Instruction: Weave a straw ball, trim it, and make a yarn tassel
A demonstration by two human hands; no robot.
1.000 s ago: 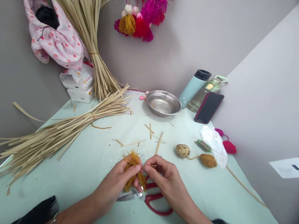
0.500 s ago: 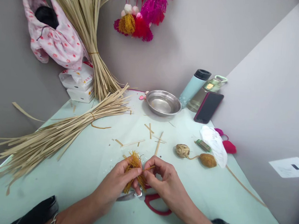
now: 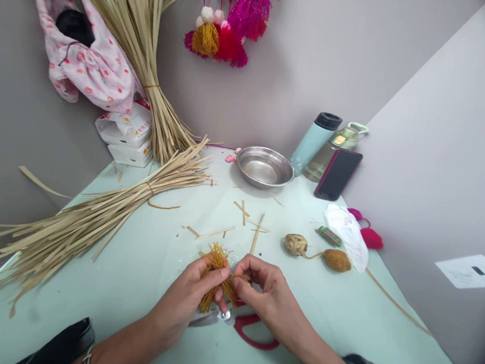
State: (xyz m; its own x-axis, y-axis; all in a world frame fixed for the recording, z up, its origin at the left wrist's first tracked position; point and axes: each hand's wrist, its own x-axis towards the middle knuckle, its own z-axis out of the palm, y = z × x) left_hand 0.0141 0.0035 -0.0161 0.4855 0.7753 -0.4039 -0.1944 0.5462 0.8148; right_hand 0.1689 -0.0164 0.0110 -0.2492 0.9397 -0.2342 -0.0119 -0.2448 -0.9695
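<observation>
A mustard-yellow yarn tassel [image 3: 218, 254] is pinched in my left hand [image 3: 199, 285], its loose strands spreading above and below the fingers. Close beside it, my right hand [image 3: 261, 285] is closed in a pinch on a thin yellow strand that runs across to the tassel. Under both hands lies a pair of scissors [image 3: 255, 340] with red handles; its blades point left and are partly hidden. Beyond the hands, a yellow ball of yarn [image 3: 337, 260] rests near a small woven straw ball [image 3: 295, 244], with a strand between them.
A tied bundle of straw strips [image 3: 130, 200] covers the table's left side; another bundle [image 3: 150, 72] leans on the wall. At the back stand a metal bowl [image 3: 264, 168], a blue flask [image 3: 316, 143] and a phone [image 3: 339, 175]. Straw scraps [image 3: 242, 211] are scattered mid-table.
Both hands stay almost in place. The fingers of my right hand have shifted slightly on the strand; the tassel is still in my left hand.
</observation>
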